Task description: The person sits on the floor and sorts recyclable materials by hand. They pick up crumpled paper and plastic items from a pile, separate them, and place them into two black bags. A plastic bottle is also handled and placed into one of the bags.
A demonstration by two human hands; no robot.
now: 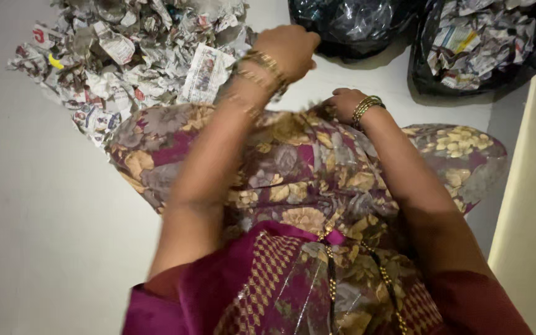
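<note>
View: a head camera looks straight down a seated person's chest and lap, so both arms run up the frame away from the viewer.
Left hand: the left hand [285, 51] hangs over the pale floor [38, 205], fingers curled inward into a loose fist with the back of the hand up. Whether anything sits inside the curl cannot be told.
Right hand: the right hand [342, 102] rests on the floral cloth [305, 161] over the knees, fingers bent down into its folds, seemingly pinching the fabric. The fingertips are hidden, so the grip is uncertain.
Crumpled newspaper: a heap of crumpled newspaper [138, 43] lies just beyond and to the outer side of the left fingers, close enough to reach without leaning.
Flat sheet: one flatter newspaper sheet [205, 74] lies at the heap's near edge, just beside the left wrist.
Bags: a tied black plastic bag [348, 25] sits just past the left knuckles. An open black bag [479, 43] stuffed with paper sits further out, beyond the right fingers.
Bangles: gold bangles [367, 105] circle both wrists.
</note>
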